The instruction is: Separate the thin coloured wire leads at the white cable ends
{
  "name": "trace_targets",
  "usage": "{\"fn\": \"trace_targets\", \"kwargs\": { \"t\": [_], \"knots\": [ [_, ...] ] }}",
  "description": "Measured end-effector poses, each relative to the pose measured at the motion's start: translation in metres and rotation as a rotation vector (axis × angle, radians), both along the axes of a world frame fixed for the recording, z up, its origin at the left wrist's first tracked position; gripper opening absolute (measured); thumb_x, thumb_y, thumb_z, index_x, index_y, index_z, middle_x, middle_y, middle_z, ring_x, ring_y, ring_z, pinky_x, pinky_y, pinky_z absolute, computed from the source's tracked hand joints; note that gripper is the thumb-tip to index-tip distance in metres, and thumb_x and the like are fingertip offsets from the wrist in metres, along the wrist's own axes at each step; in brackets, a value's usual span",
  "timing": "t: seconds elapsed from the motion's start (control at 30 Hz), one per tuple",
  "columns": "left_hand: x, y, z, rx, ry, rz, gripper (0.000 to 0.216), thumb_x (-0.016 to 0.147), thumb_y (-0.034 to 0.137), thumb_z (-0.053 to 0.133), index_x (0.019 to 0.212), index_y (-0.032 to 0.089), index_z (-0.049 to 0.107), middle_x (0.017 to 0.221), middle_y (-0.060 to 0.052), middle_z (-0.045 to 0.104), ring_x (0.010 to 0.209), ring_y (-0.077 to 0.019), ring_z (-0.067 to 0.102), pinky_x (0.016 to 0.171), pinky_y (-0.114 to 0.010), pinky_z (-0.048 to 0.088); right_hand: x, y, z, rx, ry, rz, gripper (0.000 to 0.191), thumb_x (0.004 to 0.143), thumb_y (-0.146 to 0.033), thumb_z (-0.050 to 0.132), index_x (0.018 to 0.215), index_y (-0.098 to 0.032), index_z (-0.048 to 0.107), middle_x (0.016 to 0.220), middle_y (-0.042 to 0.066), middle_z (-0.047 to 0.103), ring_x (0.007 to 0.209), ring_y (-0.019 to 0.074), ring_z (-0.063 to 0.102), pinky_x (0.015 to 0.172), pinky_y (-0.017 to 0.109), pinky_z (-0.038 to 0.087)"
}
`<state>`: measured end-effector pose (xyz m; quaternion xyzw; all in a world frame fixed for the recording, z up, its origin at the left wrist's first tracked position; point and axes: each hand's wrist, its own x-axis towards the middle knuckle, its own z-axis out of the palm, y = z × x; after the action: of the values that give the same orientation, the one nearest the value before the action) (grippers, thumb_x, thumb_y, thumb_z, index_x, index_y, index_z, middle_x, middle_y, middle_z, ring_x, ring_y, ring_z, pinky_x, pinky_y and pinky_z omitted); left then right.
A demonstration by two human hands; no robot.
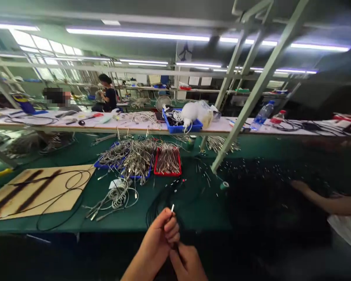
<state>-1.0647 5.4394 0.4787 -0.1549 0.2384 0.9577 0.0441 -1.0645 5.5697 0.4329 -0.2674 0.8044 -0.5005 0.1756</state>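
My left hand (163, 234) is closed, thumb and fingers pinching a thin piece with a small white tip (172, 208) that sticks up above them. Just below it, my right hand (188, 262) is closed too, near a dark strand (177, 248) that looks like black cable running between the hands. Whether the white tip and the strand are one cable is hidden by my fingers. Behind my hands, loops of black cable (153, 208) lie on the green tabletop, with small white pieces (175, 191) scattered beyond them.
Blue trays (149, 171) and a red tray (179, 166) hold grey cables. A coiled grey cable bundle (117, 197) and a wooden board (73, 195) lie left. A green tape roll (224, 185) and a slanted post (251, 97) stand right. Another person's arm (318, 199) reaches in.
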Motion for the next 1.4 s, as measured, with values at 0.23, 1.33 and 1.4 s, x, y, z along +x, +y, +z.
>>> {"fn": "trace_targets", "kwargs": {
  "t": [0.23,1.33,1.4],
  "knots": [
    [0.033,0.007,0.072,-0.098,0.153,-0.08,0.015,0.095,0.024,0.046,0.081,0.018,0.047,0.053,0.007,0.031,0.051,-0.0072,0.023,0.054,-0.026,0.019,0.01,0.018,0.039,-0.154,0.027,0.202,0.025,0.089,-0.027,0.042,0.067,-0.021,0.034,0.059,-0.006,0.031,0.053,0.0079,0.029,0.052,0.027,0.021],
    [-0.062,0.133,-0.104,-1.003,-0.033,-0.241,0.024,0.093,0.04,0.048,0.094,0.018,0.059,0.077,0.0,0.056,0.07,-0.0133,0.052,0.065,-0.025,0.041,-0.08,0.202,-0.033,0.183,-0.054,-0.212,0.03,0.096,-0.044,0.045,0.088,-0.023,0.065,0.091,0.005,0.066,0.085,0.019,0.063,0.076,0.026,0.05],
    [-0.074,0.113,-0.136,-1.293,-0.107,-0.211,0.022,0.094,0.036,0.045,0.093,0.019,0.059,0.079,-0.001,0.059,0.073,-0.0145,0.055,0.067,-0.025,0.043,-0.099,0.222,-0.046,0.254,-0.075,-0.319,0.032,0.093,-0.05,0.048,0.1,-0.025,0.067,0.094,0.006,0.068,0.083,0.0201,0.064,0.067,0.025,0.05]
  ]
}}
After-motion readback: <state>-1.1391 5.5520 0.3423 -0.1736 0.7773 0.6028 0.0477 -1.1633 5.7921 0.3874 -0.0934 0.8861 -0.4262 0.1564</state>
